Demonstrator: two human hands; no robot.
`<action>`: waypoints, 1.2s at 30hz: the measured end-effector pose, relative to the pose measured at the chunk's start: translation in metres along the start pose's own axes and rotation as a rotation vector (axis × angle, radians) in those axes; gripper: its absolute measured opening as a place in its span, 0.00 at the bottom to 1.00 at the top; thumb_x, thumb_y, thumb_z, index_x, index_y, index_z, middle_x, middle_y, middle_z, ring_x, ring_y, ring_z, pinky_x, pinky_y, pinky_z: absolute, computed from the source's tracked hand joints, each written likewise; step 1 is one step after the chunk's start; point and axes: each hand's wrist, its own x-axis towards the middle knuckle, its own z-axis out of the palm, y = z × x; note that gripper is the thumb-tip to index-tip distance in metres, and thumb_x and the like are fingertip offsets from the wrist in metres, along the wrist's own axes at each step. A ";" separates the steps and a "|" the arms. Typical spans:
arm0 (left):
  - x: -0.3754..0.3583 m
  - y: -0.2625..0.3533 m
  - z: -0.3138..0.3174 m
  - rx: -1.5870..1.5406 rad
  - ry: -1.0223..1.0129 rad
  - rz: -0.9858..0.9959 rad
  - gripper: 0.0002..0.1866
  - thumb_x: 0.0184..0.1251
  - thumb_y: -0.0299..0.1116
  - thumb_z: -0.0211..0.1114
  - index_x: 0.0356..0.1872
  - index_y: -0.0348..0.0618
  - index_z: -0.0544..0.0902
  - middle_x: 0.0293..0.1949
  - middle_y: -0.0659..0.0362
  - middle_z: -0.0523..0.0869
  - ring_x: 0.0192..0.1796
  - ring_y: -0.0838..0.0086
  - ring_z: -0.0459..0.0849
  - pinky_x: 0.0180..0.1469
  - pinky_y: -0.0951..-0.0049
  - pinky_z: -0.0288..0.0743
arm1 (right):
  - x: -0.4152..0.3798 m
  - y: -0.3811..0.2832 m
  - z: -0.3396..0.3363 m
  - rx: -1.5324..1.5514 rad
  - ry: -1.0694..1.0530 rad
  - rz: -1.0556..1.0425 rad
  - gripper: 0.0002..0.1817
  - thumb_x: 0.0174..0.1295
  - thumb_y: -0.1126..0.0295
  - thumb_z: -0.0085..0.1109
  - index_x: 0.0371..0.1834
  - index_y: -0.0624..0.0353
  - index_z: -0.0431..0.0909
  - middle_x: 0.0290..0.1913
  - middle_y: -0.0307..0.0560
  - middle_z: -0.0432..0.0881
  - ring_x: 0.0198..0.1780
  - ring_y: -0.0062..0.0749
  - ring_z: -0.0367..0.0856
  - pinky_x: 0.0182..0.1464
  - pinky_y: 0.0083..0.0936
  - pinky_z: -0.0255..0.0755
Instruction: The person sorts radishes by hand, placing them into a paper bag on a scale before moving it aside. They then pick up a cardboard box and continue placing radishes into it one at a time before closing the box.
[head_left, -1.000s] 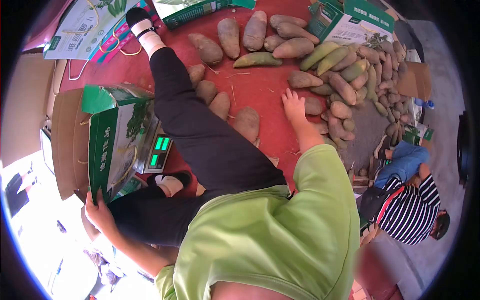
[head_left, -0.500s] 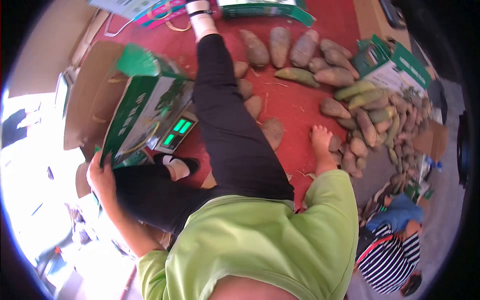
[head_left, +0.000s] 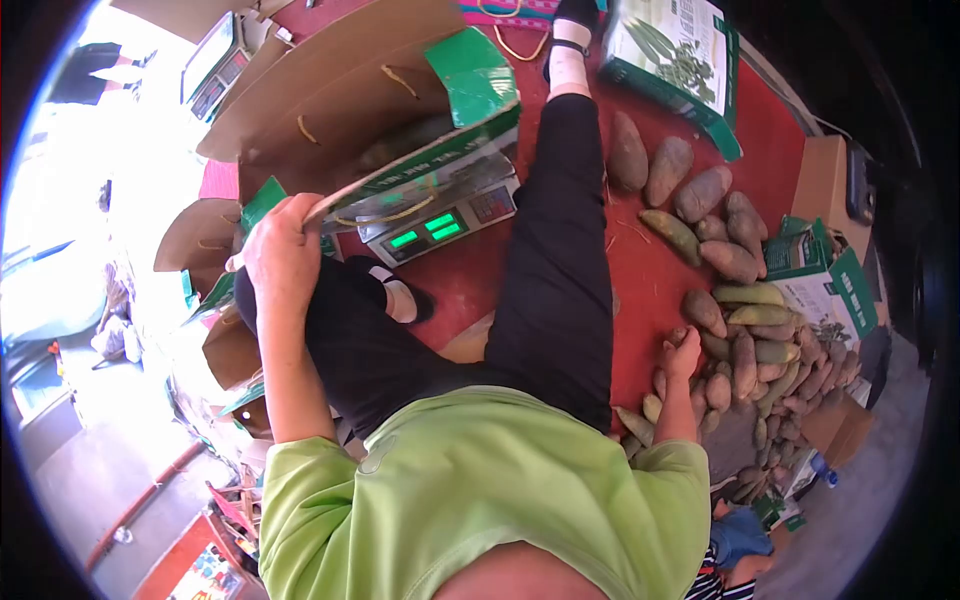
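Observation:
My left hand (head_left: 282, 250) grips the near edge of a large open cardboard box (head_left: 330, 70) with green printed sides and cord handles. The box rests on a scale (head_left: 445, 226) with lit green digits; its inside is mostly in shadow. On the right, my right hand (head_left: 683, 354) is closed on a small brown tuber (head_left: 679, 336), partly hidden by the fingers. It is beside a heap of brown and greenish tubers (head_left: 745, 365). Larger tubers (head_left: 672, 170) lie on the red mat (head_left: 640, 290) farther forward.
My black-trousered legs spread across the mat. A green-and-white box (head_left: 668, 60) lies at the front, another (head_left: 825, 280) stands at the right. A second scale (head_left: 215, 75) is at the upper left. A person in stripes (head_left: 735, 550) is at the lower right.
The view has turned, shifting the box and scale rightward in the picture. My right hand, earlier spread over the mat, has closed on a tuber. My left hand still grips the box.

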 end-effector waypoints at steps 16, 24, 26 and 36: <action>-0.005 -0.013 0.003 -0.030 0.051 0.130 0.08 0.50 0.24 0.61 0.32 0.47 0.80 0.29 0.58 0.81 0.39 0.62 0.81 0.42 0.61 0.73 | 0.031 -0.295 -0.219 0.943 0.155 -0.490 0.28 0.51 0.81 0.62 0.57 0.62 0.66 0.56 0.46 0.70 0.58 0.32 0.70 0.62 0.28 0.62; 0.001 -0.014 0.000 -0.021 -0.031 0.090 0.13 0.50 0.23 0.60 0.38 0.47 0.81 0.37 0.56 0.84 0.42 0.56 0.81 0.44 0.60 0.74 | 0.007 -0.459 -0.275 1.176 -0.107 -0.972 0.28 0.47 0.80 0.67 0.54 0.58 0.71 0.45 0.46 0.78 0.46 0.32 0.79 0.49 0.28 0.74; 0.001 -0.013 0.000 -0.010 0.009 0.096 0.11 0.52 0.24 0.59 0.37 0.48 0.81 0.35 0.55 0.83 0.41 0.57 0.82 0.42 0.60 0.74 | 0.003 -0.493 -0.252 1.036 -0.155 -1.092 0.25 0.48 0.79 0.66 0.52 0.57 0.73 0.45 0.42 0.77 0.49 0.26 0.76 0.51 0.25 0.72; 0.002 -0.003 -0.002 0.026 -0.023 0.087 0.07 0.62 0.28 0.57 0.39 0.48 0.81 0.35 0.52 0.83 0.38 0.53 0.81 0.38 0.58 0.73 | -0.038 -0.539 -0.187 0.319 -0.011 -1.245 0.08 0.48 0.69 0.63 0.32 0.55 0.77 0.34 0.43 0.80 0.39 0.43 0.82 0.38 0.38 0.76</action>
